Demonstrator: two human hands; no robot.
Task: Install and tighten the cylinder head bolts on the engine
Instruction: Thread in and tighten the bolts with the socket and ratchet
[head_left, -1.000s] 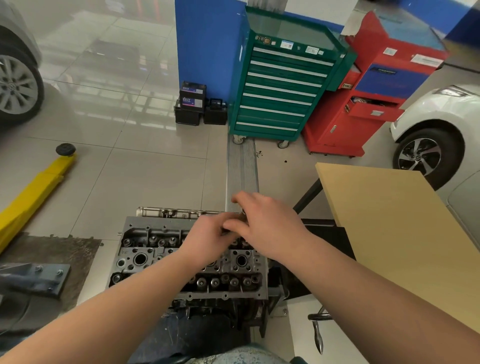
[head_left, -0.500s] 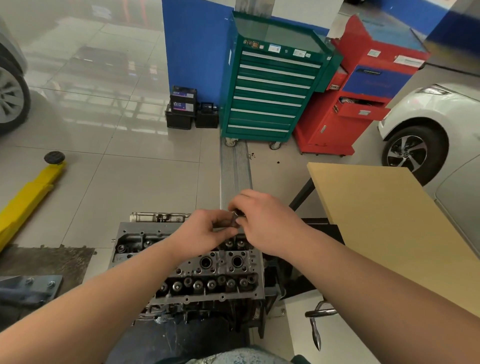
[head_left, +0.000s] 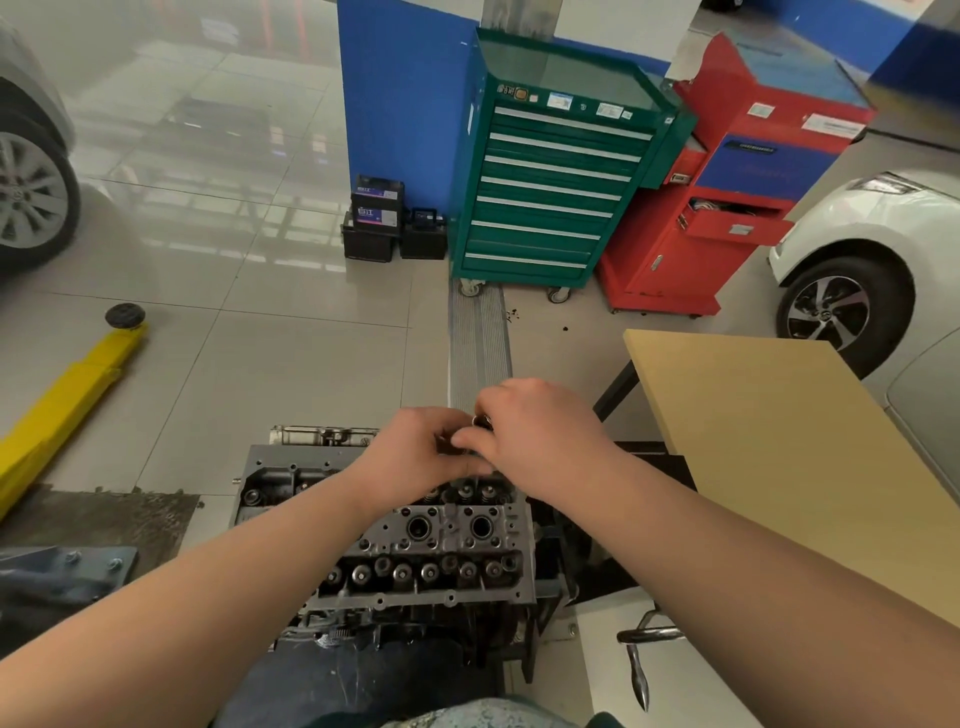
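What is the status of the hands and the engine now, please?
Left hand and right hand both pinch small metal part over cylinder head. Fingers hide it mostly. Nothing obstructing.

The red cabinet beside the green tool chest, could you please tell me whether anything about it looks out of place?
Yes: one drawer of the red cabinet stands pulled out, with contents showing in the gap above its front. The green tool chest next to it has all its drawers flush. A few dark specks also lie on the floor near its casters.
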